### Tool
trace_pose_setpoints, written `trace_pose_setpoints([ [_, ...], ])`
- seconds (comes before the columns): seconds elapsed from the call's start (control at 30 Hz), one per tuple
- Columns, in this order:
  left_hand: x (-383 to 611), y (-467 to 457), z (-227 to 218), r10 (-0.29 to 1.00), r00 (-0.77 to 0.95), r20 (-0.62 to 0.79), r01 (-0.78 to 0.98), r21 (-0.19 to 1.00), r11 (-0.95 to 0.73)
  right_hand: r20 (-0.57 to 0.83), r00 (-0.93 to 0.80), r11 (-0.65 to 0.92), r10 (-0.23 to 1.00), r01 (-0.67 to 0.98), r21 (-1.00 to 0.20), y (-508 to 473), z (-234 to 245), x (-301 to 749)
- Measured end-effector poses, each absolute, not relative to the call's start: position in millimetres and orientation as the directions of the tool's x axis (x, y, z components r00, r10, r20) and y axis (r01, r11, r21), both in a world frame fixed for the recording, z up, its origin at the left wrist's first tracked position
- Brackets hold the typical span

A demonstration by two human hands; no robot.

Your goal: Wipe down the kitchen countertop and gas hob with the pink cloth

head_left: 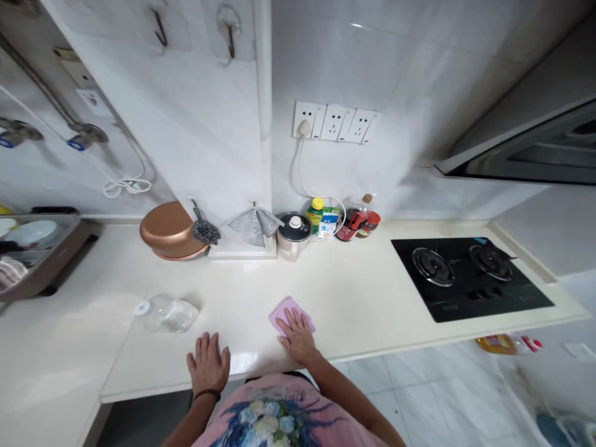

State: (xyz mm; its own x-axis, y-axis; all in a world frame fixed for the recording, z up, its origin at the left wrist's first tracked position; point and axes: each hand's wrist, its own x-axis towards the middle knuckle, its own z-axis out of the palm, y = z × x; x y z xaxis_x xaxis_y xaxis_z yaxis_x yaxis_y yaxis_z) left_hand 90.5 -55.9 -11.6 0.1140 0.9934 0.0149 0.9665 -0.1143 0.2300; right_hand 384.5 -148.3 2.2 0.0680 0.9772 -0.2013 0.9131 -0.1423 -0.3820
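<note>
My right hand [297,336] lies flat on a folded pink cleaning cloth [283,308], fingers spread, pressing it against the white countertop [358,292]. Part of the cloth is hidden beneath the palm. Near the counter's front edge rests my left hand [209,364], palm down with the fingers apart and nothing in them. A dark bracelet circles that wrist. Just beyond the left hand, a clear plastic bottle [167,313] with a white cap is lying on its side.
Along the wall stand a copper-coloured pan [167,230], a small pot [294,233] and several seasoning containers [329,222]. A scrubber [205,232] and a grey cloth [255,226] hang from hooks. To the right is a black gas hob [470,276]; a dish rack [51,261] sits far left.
</note>
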Motion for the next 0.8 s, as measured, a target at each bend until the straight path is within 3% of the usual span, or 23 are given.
trace_pose_setpoints([
  [0.13, 90, -56, -9, 0.992, 0.128, 0.020, 0.962, 0.239, -0.129, -0.169, 0.315, -0.349, 0.934, 0.907, -0.237, -195, -4, 435],
  [0.27, 88, -57, -4, 0.987, 0.157, 0.025, 0.957, 0.245, -0.158, -0.143, 0.625, -0.639, 0.768, 0.764, -0.093, -245, -8, 501],
  [0.4, 88, -57, -2, 0.986, 0.164, 0.029, 0.954, 0.250, -0.166, -0.159, 0.850, -0.864, 0.503, 0.501, -0.054, -284, -8, 551],
  [0.53, 88, -58, -2, 0.986, 0.167, 0.028, 0.945, 0.280, -0.168, -0.183, 0.912, -0.930, 0.366, 0.363, -0.053, -277, -4, 545],
  [0.6, 88, -58, 0, 0.984, 0.176, 0.018, 0.939, 0.296, -0.173, -0.190, 0.896, -0.915, 0.402, 0.400, -0.048, -256, -1, 516],
  [0.67, 88, -58, 2, 0.984, 0.179, 0.013, 0.936, 0.307, -0.175, -0.207, 0.822, -0.845, 0.531, 0.531, -0.062, -232, 1, 476],
  [0.8, 90, -58, 7, 0.985, 0.172, 0.010, 0.932, 0.322, -0.166, -0.271, 0.514, -0.572, 0.814, 0.790, -0.220, -195, 6, 390],
])
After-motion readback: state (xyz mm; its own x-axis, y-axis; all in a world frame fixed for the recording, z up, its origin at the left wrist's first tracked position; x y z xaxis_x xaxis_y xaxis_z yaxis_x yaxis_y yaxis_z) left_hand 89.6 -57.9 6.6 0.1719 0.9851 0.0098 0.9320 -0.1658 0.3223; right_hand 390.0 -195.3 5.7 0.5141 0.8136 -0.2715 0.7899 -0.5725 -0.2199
